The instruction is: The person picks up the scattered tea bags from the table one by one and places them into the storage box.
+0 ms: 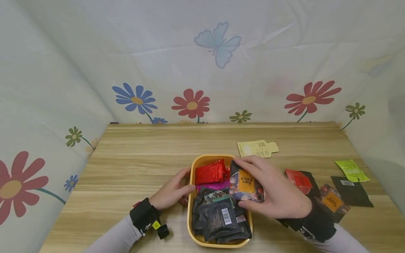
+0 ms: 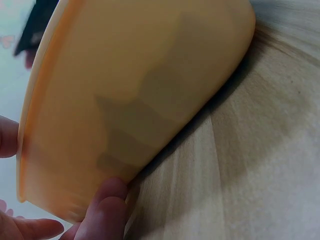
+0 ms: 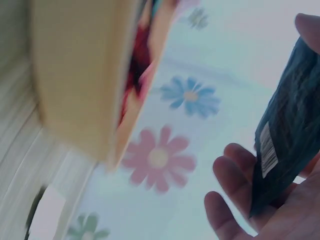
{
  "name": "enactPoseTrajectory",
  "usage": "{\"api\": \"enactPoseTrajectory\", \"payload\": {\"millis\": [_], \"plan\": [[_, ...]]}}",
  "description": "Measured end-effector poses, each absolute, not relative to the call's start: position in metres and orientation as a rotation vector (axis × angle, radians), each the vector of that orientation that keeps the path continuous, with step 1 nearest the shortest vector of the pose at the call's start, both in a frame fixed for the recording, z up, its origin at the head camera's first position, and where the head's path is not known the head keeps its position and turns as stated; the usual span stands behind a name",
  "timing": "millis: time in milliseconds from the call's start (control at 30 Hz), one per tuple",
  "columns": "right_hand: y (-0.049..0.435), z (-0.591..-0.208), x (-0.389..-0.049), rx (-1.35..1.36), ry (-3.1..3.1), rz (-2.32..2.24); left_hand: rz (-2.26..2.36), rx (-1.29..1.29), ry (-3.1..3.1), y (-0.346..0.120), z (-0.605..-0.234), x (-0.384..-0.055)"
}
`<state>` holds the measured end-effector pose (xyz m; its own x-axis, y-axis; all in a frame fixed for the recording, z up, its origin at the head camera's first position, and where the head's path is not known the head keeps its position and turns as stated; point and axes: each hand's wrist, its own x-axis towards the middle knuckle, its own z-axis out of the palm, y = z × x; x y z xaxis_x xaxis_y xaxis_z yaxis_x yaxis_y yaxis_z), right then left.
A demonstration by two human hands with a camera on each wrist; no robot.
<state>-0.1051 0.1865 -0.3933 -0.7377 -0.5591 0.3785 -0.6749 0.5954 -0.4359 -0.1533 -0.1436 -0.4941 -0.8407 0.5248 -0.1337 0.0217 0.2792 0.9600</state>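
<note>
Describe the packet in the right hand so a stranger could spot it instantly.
On the wooden table, find the yellow-orange tub. At its right side, the right hand holds a dark, patterned, orange-labelled packet. A similar packet lies on the table farther right; this one alone is gripped in a hand.

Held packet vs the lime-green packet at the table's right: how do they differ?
Support: the held packet is gripped by the right hand; the lime-green packet lies partly over a black packet.
Colour: the held packet's front is a dark, multicoloured print with an orange label, while the lime-green packet is mostly one bright colour.
Shared: both are small printed packets.
</note>
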Motion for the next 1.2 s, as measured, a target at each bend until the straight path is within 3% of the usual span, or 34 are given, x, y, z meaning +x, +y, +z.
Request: {"api": "enactPoseTrajectory", "payload": {"millis": [233, 500, 767, 1200], "plan": [[0.167, -0.386, -0.083, 1.205, -2.601, 0.915, 1.584, 0.495, 2.127, -0.145, -0.494, -0.154], [0.171, -0.388, -0.090, 1.220, -2.733, 0.917, 1.579, 0.501, 2.138, -0.146, -0.494, -0.154], [0.209, -0.407, -0.102, 0.941, -2.823, 0.740, 1.608, 0.498, 2.105, -0.143, -0.494, -0.152], [0.332, -0.468, -0.115, 0.262, -3.151, 0.232, 1.587, 0.471, 2.128, -0.145, -0.496, -0.153]]}}
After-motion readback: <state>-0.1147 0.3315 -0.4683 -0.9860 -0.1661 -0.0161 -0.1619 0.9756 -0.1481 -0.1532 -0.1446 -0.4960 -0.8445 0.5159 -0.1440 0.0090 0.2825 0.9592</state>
